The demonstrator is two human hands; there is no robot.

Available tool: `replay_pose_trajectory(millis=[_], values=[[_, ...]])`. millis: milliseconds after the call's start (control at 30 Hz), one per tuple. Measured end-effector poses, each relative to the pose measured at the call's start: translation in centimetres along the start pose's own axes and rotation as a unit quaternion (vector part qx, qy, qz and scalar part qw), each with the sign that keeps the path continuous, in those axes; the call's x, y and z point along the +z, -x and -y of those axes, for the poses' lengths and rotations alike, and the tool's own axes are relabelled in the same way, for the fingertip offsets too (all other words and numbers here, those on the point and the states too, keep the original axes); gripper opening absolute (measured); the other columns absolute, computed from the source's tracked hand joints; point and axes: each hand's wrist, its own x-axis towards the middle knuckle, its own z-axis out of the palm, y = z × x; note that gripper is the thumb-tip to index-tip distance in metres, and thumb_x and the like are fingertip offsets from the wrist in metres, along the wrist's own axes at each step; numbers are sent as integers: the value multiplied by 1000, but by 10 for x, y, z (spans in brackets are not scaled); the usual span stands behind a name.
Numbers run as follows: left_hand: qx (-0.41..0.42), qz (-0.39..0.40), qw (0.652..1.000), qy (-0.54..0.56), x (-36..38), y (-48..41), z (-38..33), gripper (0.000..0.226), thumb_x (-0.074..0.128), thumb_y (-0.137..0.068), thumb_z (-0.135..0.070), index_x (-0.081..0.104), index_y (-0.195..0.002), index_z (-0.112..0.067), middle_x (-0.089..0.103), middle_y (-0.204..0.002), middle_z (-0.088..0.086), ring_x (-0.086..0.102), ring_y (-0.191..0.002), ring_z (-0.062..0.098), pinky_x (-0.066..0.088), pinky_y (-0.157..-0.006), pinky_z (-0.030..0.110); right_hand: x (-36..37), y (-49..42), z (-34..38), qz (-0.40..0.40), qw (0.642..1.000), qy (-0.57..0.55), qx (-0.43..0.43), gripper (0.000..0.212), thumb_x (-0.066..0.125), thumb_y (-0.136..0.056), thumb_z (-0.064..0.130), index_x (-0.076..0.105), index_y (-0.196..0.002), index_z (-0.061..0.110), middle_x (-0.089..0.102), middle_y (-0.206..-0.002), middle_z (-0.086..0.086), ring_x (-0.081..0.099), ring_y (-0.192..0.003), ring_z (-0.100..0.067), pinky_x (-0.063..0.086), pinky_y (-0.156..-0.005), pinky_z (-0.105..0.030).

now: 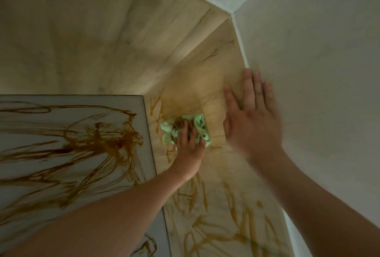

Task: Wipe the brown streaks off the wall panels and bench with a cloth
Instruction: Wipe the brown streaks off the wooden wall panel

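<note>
One green cloth (198, 127): crumpled, stained brown at its middle, bunched under the curled fingers of my left hand (190, 149) against the wood-grain wall panel (205, 84), just right of the grey bench top (30, 174). Brown streaks (115, 143): thick tangled loops across the bench top, and thinner, paler ones on the panel below the cloth. Above the cloth only faint marks show.

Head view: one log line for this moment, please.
left hand: holds green cloth on wood panel | right hand: open, flat | grey surface: streaked
</note>
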Motion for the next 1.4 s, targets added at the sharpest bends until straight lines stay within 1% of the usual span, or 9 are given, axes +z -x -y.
replay_pose_trajectory(millis=[133, 233, 333, 567, 700, 833, 967, 1167, 1400], values=[[68, 54, 995, -44, 16, 32, 36, 66, 24, -111, -20, -16, -161, -32, 13, -167, 22, 8, -152, 47, 27, -112, 75, 5, 4, 6, 23, 1000, 8, 0, 57, 48, -104, 35, 44, -157, 16, 11, -170, -25, 7, -157, -47, 11, -127, -57], [-58, -45, 997, -22, -5, -3, 19, 64, 35, -111, -38, -1, -164, -35, -6, -173, -1, -8, -159, 28, 9, -126, 61, 8, 5, 2, 34, 999, 31, -27, 56, 48, -105, 47, 46, -156, 22, 16, -172, -12, 3, -156, -49, 5, -128, -57], [-18, -53, 998, -20, -23, -47, 37, 65, 38, -112, -29, -2, -161, -43, -15, -171, 1, -12, -158, 28, 7, -127, 57, 10, 5, 2, 41, 998, 48, -22, 59, 47, -106, 52, 42, -158, 26, 14, -173, -9, 1, -157, -48, 0, -128, -56], [-177, -147, 965, 125, -69, -147, 109, 71, 34, -110, -48, 2, -165, -17, 1, -173, 4, 6, -159, 20, 7, -127, 31, 15, 6, 3, 59, 996, 59, -22, 56, 38, -109, 53, 38, -160, 29, 13, -173, -7, 2, -157, -48, 0, -128, -57], [-252, -136, 939, 190, -93, -172, 153, 81, 34, -101, -67, 9, -166, -25, 10, -172, -2, 17, -156, 17, 15, -128, 38, 15, 7, 5, 54, 996, 65, -17, 56, 46, -107, 53, 40, -159, 30, 16, -172, -8, 7, -156, -49, 4, -128, -58], [-329, -112, 909, 232, -104, -180, 181, 125, 41, -60, -101, 11, -164, -40, 15, -171, -10, 22, -155, 17, 20, -126, 47, 13, 6, 6, 50, 997, 61, -13, 56, 45, -108, 52, 41, -158, 29, 18, -172, -8, 9, -155, -50, 5, -127, -59], [-352, -83, 895, 259, -95, -149, 146, 87, 32, -89, -84, 15, -163, -42, 21, -169, -11, 33, -150, 21, 32, -117, 48, 10, 5, 6, 49, 997, 53, -10, 58, 49, -106, 52, 42, -158, 28, 18, -172, -8, 9, -156, -50, 6, -127, -59], [-409, -76, 858, 301, -49, -77, 142, 75, 34, -99, -73, 12, -163, -42, 15, -171, -11, 22, -155, 23, 27, -118, 55, 10, 5, 6, 44, 998, 48, -19, 60, 49, -105, 53, 41, -158, 27, 15, -173, -8, 4, -157, -48, 0, -128, -57], [-393, -104, 840, 358, -30, -86, 164, 89, 51, -72, -95, 37, -150, -56, 37, -158, -19, 45, -139, 17, 36, -109, 53, 9, 6, 6, 44, 997, 64, -27, 63, 47, -104, 55, 38, -159, 27, 10, -173, -9, -2, -157, -48, -6, -127, -56]])
